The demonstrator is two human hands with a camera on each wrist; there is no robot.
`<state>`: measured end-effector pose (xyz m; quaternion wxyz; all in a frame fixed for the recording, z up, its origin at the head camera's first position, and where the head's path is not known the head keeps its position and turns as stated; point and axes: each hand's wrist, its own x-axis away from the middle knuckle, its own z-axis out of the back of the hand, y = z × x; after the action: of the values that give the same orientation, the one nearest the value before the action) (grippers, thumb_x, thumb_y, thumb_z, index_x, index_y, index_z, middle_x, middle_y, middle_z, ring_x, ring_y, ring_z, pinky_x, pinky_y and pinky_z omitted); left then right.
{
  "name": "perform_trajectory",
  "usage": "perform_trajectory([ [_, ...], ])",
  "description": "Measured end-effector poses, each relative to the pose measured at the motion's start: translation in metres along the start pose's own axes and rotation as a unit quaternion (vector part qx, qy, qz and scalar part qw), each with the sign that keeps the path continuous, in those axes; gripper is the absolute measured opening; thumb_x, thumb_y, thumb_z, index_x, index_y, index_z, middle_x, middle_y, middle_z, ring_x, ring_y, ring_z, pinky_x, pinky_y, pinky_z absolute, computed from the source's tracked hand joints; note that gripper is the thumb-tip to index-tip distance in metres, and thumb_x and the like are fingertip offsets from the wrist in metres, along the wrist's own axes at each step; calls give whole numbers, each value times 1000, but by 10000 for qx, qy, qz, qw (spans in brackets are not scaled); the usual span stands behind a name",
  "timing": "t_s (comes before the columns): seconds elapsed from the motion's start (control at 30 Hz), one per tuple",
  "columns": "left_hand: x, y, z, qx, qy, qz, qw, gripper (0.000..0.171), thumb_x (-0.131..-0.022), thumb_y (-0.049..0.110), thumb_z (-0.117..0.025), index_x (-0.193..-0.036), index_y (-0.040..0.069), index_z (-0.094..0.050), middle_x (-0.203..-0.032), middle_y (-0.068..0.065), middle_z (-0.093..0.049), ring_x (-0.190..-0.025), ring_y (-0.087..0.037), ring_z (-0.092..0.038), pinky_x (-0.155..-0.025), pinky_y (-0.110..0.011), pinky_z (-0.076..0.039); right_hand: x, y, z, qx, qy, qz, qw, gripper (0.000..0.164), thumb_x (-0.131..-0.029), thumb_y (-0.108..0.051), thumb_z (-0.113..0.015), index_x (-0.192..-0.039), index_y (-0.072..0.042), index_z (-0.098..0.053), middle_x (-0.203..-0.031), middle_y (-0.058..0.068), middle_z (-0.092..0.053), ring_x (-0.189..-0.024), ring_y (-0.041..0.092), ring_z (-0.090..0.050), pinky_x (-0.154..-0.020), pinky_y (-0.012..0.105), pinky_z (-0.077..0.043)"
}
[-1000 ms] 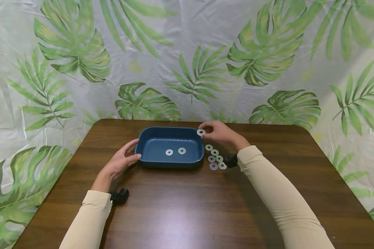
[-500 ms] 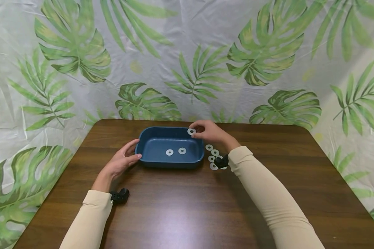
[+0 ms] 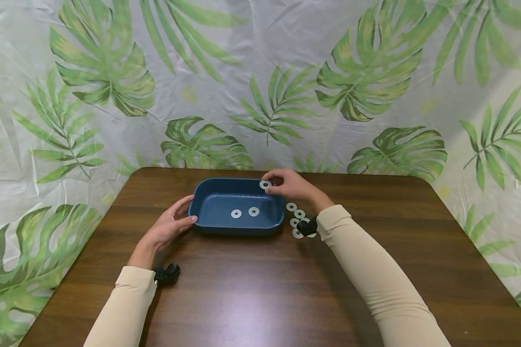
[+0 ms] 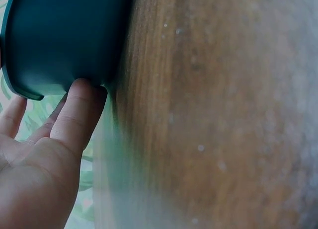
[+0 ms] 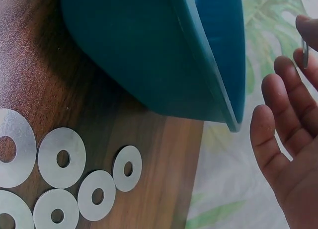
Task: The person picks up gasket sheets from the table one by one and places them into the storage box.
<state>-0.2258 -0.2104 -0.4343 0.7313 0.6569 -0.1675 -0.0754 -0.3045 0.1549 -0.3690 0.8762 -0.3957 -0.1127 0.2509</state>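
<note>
A blue rectangular tub point(image 3: 234, 231) with rounded corners stands near the back of the table. Two flat metal washers point(image 3: 236, 213) lie on its floor. My left hand point(image 3: 168, 225) holds the tub's left end, the thumb at the front corner and the fingers farther back; in the left wrist view the thumb point(image 4: 74, 110) meets the outer wall. Over the tub's back right corner, my right hand point(image 3: 293, 185) pinches another washer point(image 3: 266, 184) between thumb and index finger. The right wrist view shows this washer point(image 5: 305, 52) edge-on, with the other fingers spread.
Several more washers point(image 3: 291, 206) lie flat on the wooden table point(image 3: 226, 294) just right of the tub, partly covered by the right wrist camera point(image 3: 306, 226) in the head view. A leaf-print cloth point(image 3: 278, 96) hangs behind the table.
My right hand has moved left with its washer, from the tub's right rim to over its back right corner, slowing in the last half second. The left hand and tub stay put.
</note>
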Motion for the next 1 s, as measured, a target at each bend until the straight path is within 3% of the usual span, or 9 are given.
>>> perform_trajectory([
  [0.23, 2, -2, 0, -22, 8, -16, 10000, 73, -100, 12, -57, -160, 12, -15, -167, -19, -9, -146, -39, -28, -90, -11, -46, 2, 3, 0, -129, 22, 47, 9999, 49, -92, -8, -67, -138, 0, -52, -134, 23, -58, -123, 36, -54, -105, 48, -45],
  [0.37, 1, -2, -1, -3, -5, -27, 10000, 74, -100, 12, -57, -160, 12, -15, -167, -19, -9, -147, -39, -27, -90, -11, -46, 5, 7, 4, 22, 152, -27, 9999, 46, -92, -8, -66, -136, -2, -53, -137, 21, -56, -129, 36, -50, -110, 50, -40],
  [0.73, -1, 1, -1, -45, 2, 1, 10000, 74, -99, 12, -58, -160, 13, -15, -167, -19, -10, -147, -40, -28, -91, -13, -46, 24, 21, 20, 309, 180, -271, 9990, 39, -94, -10, -65, -132, -2, -58, -137, 18, -57, -129, 35, -51, -109, 51, -40],
  [1.0, 0, 0, 0, -73, -19, 12, 10000, 74, -100, 12, -57, -160, 13, -14, -167, -19, -9, -148, -40, -26, -92, -13, -46, 31, 41, 18, 456, 241, -417, 9978, 37, -93, -10, -65, -129, -3, -59, -133, 18, -60, -124, 35, -55, -106, 50, -43],
])
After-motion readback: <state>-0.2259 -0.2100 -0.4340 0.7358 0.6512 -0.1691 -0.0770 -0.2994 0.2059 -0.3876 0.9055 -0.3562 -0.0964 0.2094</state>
